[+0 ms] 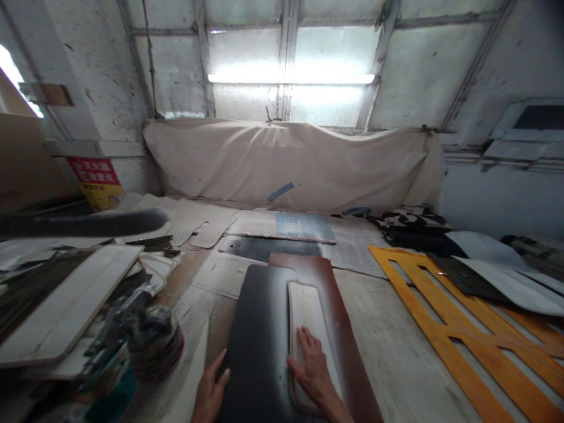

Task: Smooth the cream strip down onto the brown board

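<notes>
Black panel flat on the table, long side running away from the viewer, overlapping a reddish-brown panel that shows along its right edge and beyond its far end. Pale rounded template lying along the black panel's right side, over the seam with the brown one. Right hand pressed flat on the near part of the template, fingers spread and extended, gripping nothing. Left hand at the black panel's near left edge, fingers loosely open, fingertips touching the edge; no hold visible. Right of the black panel, well apart, an orange cut-out frame with dark and white sheets lying over its far end. Left of the black panel, a stack of pale boards and a blurred tool with a round tin beside it. Beyond the black panel, flat cardboard pieces and a blue-grey sheet, then a beige cloth draped along the wall.
</notes>
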`<state>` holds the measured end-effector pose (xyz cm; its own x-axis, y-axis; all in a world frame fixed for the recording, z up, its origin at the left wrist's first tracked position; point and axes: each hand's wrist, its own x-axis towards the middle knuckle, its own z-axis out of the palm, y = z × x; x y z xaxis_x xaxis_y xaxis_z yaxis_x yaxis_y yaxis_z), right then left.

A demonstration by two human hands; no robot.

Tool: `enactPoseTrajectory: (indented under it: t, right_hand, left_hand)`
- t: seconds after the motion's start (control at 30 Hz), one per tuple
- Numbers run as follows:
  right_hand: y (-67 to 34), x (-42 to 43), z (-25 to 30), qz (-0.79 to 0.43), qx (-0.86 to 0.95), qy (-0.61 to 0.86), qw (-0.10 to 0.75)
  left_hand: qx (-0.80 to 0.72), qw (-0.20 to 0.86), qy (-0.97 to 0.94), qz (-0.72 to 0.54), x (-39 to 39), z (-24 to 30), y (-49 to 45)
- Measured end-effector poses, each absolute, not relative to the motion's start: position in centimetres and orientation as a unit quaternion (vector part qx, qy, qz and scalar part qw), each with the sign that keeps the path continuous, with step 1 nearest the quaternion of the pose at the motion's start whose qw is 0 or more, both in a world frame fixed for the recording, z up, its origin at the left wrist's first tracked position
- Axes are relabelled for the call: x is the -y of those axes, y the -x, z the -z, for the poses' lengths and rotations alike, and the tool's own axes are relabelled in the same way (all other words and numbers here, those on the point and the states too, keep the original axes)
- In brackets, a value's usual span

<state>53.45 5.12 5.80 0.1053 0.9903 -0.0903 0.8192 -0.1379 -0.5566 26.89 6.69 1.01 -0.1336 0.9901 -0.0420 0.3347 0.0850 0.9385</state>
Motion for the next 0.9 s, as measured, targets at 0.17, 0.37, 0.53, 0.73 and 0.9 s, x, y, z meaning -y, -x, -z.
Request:
enactPoseTrajectory:
  t: [0.17,0.37,0.53,0.73,0.9]
  right_hand:
    - [-52.4,-5.3,-5.5,-0.186,0.626,0.742,0.153]
    - [-52.7,-5.2,-5.0,-0.172,0.641,0.735,0.139]
    - [-53.1,-5.0,-4.4,-0.152,0.664,0.724,0.11]
    - [-54.0,-4.9,-4.6,-0.115,0.704,0.688,0.134]
    - [-54.7,-4.7,-4.2,-0.143,0.709,0.678,0.134]
  left_hand:
    - [-0.644,0.373,-0.516,-0.423,-6.1,0.4,-26.9]
    - [-0.631,0.37,-0.533,-0.426,-6.4,0.2,-26.7]
    - [-0.639,0.342,-0.555,-0.409,-6.6,0.2,-26.8]
    - [-0.698,0.244,-0.584,-0.335,-7.0,-2.4,-26.0]
    - [-0.618,0.179,-0.717,-0.268,-7.1,-5.9,-31.9]
